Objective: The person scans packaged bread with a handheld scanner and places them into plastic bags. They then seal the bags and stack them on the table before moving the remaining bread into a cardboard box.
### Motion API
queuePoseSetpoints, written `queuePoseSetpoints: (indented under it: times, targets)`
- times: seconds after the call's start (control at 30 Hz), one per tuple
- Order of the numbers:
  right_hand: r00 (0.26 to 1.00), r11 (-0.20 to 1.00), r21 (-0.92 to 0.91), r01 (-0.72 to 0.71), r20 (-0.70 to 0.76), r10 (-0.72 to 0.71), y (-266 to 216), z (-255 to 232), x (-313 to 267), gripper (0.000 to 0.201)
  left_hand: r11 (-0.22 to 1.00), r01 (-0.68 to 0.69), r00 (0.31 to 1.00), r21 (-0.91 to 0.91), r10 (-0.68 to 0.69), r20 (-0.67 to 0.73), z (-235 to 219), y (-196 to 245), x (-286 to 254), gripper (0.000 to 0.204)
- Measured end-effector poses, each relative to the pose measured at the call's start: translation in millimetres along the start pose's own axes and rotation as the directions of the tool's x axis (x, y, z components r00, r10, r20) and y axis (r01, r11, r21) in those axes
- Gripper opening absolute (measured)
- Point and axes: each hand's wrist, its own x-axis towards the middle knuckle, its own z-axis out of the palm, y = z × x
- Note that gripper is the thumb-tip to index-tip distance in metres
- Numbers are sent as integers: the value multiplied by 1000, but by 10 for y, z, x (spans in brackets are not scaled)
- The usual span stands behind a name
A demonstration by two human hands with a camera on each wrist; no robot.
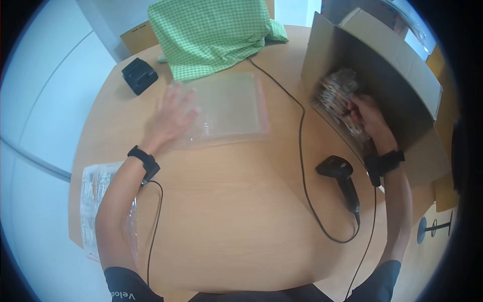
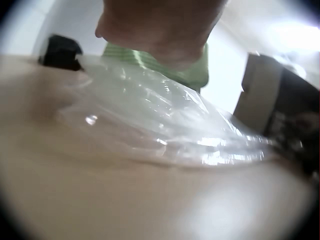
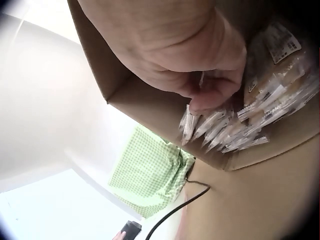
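The bench (image 1: 226, 211) spans the view, and a cardboard box (image 1: 397, 55) stands tilted at its right side, open toward the person. A green checked cloth (image 1: 211, 35) lies at the far edge, just beyond the flat clear plastic bags (image 1: 229, 105). The left forearm (image 1: 121, 201) angles forward and inward, passing over a clear plastic package (image 1: 95, 186); the right forearm (image 1: 397, 201) reaches forward along the right side. The left hand (image 1: 176, 116) is at the bags' left edge, blurred, palm down with fingers apart; contact is unclear. The right hand (image 1: 370, 113) dips into the box, fingers curled, thumb and fingertips pinching one of the small wrapped packets (image 1: 334, 93) clustered inside. The black scanner (image 1: 337, 168) lies nearer the person.
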Motion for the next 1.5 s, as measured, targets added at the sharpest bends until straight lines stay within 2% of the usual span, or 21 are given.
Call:
queuePoseSetpoints:
  times: [0.13,0.2,0.27,0.33,0.43,0.5,0.57,0.63,0.67,0.73,0.77,0.83,0.97,1.07,1.13,1.2,1.27,1.33,1.43,1.47,1.5]
  targets:
    - [999,999,21,-27,-32,27,24,-49,-130,27,985,153,925,-80,-114,362,148,216,-210,81]
    - [999,997,71,-29,-19,30,11,-25,-299,29,981,158,940,-115,-114,322,146,177,-261,78]
    - [954,969,152,193,-261,-149,-131,199,-650,27,971,186,947,-148,-137,289,72,40,-280,75]
    - [932,960,44,277,-255,-257,-360,416,-1140,42,911,-239,961,-337,272,54,-161,-235,-388,59]
    - [893,877,-167,451,79,-444,-502,575,-1900,50,996,-80,948,-39,88,305,-1520,171,-991,32]
    - [819,800,-191,569,213,-532,-387,655,-2273,48,980,-114,954,162,63,292,-1904,70,-1595,44]
    - [785,780,-160,605,283,-551,-374,756,-2582,47,953,32,834,301,-192,518,-2333,213,-2044,54]
    - [636,653,-209,728,564,-527,-370,770,-2733,45,936,112,779,335,-292,555,-2367,76,-2537,62]
    - [634,656,-203,727,566,-527,-365,799,-2737,45,934,113,775,340,-297,557,-2343,62,-2725,62]
    - [375,494,-50,868,719,-585,-363,881,-2704,50,922,144,668,361,-359,651,-2248,3,-3016,46]
    - [393,501,-65,863,710,-584,-390,974,-2768,49,923,144,665,357,-357,656,-2172,-141,-3146,46]
    - [387,522,-44,852,726,-569,-390,1072,-2827,47,988,151,821,15,-134,555,-2047,-338,-3357,43]
    - [371,590,2,808,776,-511,-360,1187,-2895,45,983,145,830,-110,-60,554,-2128,-252,-3152,41]
    - [320,691,95,717,836,-446,-384,1343,-3057,46,930,231,733,-287,28,680,-2304,-96,-2691,43]
    - [307,724,86,685,866,-393,-506,1577,-3239,48,769,406,734,-494,47,677,-2227,35,-2425,46]
    - [168,647,228,727,855,-491,-562,1851,-3358,47,646,487,740,-587,51,670,-1990,220,-2206,46]
    - [232,589,97,802,859,-457,-512,1942,-3350,44,515,555,738,-653,57,672,-1772,490,-1950,46]
    - [279,508,-23,861,857,-434,-432,1949,-3192,41,134,678,728,-723,16,686,-1463,751,-1757,44]
    - [407,378,-291,879,871,-275,-348,1905,-2823,40,-21,604,796,-797,73,601,-1172,984,-1591,37]
    - [477,323,-396,860,849,-228,-340,1916,-2717,44,-27,601,798,-799,83,597,-1175,1021,-1624,37]
    - [547,269,-493,827,817,-183,-335,1936,-2631,48,221,444,878,-868,86,471,-1255,1070,-1723,43]
